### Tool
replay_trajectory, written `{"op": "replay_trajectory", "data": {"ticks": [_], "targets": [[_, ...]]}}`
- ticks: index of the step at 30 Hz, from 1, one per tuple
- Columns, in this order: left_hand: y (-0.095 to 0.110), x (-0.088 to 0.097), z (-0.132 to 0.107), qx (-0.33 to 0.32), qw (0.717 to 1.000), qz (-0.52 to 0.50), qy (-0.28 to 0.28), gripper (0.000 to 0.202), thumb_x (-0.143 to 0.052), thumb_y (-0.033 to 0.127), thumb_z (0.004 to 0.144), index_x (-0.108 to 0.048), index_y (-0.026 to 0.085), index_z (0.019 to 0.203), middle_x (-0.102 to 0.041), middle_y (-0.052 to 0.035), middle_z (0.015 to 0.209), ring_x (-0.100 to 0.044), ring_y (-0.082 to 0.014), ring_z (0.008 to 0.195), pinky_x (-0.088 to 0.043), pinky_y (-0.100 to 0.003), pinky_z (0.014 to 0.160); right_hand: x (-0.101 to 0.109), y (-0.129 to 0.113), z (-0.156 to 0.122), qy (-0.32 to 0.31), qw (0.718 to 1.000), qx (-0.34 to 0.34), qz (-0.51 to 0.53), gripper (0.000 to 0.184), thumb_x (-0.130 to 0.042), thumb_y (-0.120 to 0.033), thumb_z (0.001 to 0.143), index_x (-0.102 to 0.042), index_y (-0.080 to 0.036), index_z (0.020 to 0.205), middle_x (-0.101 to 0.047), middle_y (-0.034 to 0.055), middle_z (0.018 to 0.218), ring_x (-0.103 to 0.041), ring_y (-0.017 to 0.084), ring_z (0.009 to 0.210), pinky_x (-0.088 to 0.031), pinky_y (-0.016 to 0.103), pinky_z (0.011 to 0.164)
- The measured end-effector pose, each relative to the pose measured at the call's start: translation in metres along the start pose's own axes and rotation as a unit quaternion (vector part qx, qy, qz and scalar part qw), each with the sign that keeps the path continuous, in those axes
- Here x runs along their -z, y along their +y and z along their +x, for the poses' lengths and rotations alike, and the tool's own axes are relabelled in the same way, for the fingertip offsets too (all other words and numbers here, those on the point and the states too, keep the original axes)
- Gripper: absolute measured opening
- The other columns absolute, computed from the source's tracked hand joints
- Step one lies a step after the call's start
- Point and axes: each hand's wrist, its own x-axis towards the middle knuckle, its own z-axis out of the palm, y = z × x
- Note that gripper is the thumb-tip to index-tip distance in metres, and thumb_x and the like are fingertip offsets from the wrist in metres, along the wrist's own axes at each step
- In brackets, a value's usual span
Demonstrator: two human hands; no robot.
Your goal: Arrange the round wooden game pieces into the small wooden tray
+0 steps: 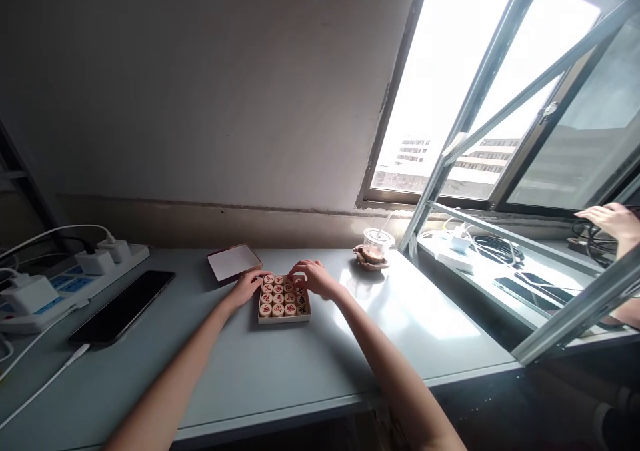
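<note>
On the grey counter (pixel 300 364) a shallow box (pixel 284 318) of round game pieces (pixel 279 299) lies between both hands. The left hand (pixel 249 284) rests at its far-left corner, likely bracing it; its grip is hidden. The right hand (pixel 313 276) curls narrowly over the far pieces, though I cannot tell if it holds one. The lid (pixel 234 262) lies just beyond, set aside.

One view, from camera on person's head, wide lens. Faced forward and down over grey table (pixel 310 364), near edge close below at 6 o'clock. Wall (pixel 200 91) stood at 12 o'clock, open window (pixel 450 71) at 2 o'clock. Box of game pieces (pixel 284 299) sat near, just below frame centre.
</note>
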Motion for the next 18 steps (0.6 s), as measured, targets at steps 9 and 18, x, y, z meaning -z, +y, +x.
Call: {"op": "replay_trajectory", "data": {"ticks": [9,18], "targets": [[-0.005,-0.001,0.003,0.006,1.0,0.009,0.004,0.039,-0.045,0.037,0.076,-0.066,0.015,0.101,-0.065,-0.0108,0.112,-0.058,-0.0261,0.107,-0.043,-0.038,0.094,0.006,0.029,-0.015,0.092,0.98,-0.173,0.013,0.028,-0.054,-0.049,0.083,-0.062,-0.026,0.096,-0.058,0.0037,0.108,-0.048,0.022,0.107,-0.034,0.04,0.091],[0.001,-0.001,-0.002,0.019,1.0,0.012,0.004,0.041,-0.043,0.037,0.076,-0.064,0.015,0.103,-0.064,-0.0108,0.114,-0.057,-0.0254,0.108,-0.043,-0.037,0.095,-0.031,0.036,-0.016,0.021,0.971,-0.228,-0.072,0.048,-0.034,-0.037,0.093,-0.033,-0.02,0.139,-0.032,0.011,0.145,-0.021,0.026,0.136,-0.014,0.057,0.106]]}}
